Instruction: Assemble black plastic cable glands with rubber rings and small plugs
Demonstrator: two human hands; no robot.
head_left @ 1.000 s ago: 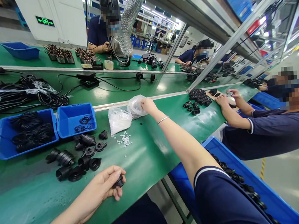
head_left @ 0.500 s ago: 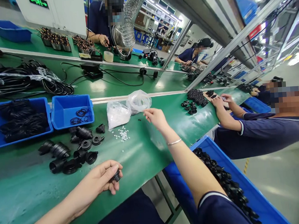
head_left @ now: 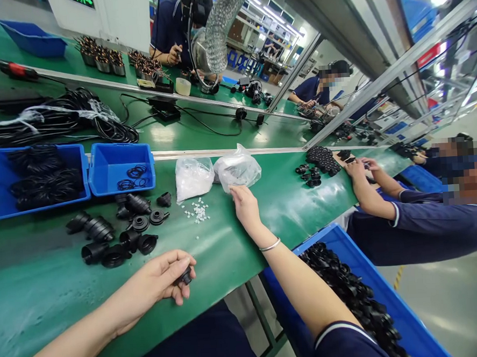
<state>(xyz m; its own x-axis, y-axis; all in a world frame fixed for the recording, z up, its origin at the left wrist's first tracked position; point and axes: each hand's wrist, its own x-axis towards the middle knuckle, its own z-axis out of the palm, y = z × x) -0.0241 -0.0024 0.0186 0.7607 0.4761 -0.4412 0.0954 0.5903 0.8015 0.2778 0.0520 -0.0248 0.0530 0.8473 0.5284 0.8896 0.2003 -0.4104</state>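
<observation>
My left hand is closed around a small black plastic part, held just above the green table near its front edge. Fingertips together, my right hand reaches to the front edge of an open clear plastic bag; whatever is in the pinch is too small or hidden to make out. To the left of that bag stands a clear bag of white bits, with loose small white pieces in front of it. Several black plastic caps and sleeves lie further left.
Two blue bins at the left hold black rings. A big blue crate of black parts stands by my right arm. At right, a co-worker's hands work near clustered black parts. A metal rail runs behind the bags.
My right hand has come down to the front edge of the open bag, and that bag looks spread further right. The left hand keeps its hold on the black part. The view has shifted slightly.
</observation>
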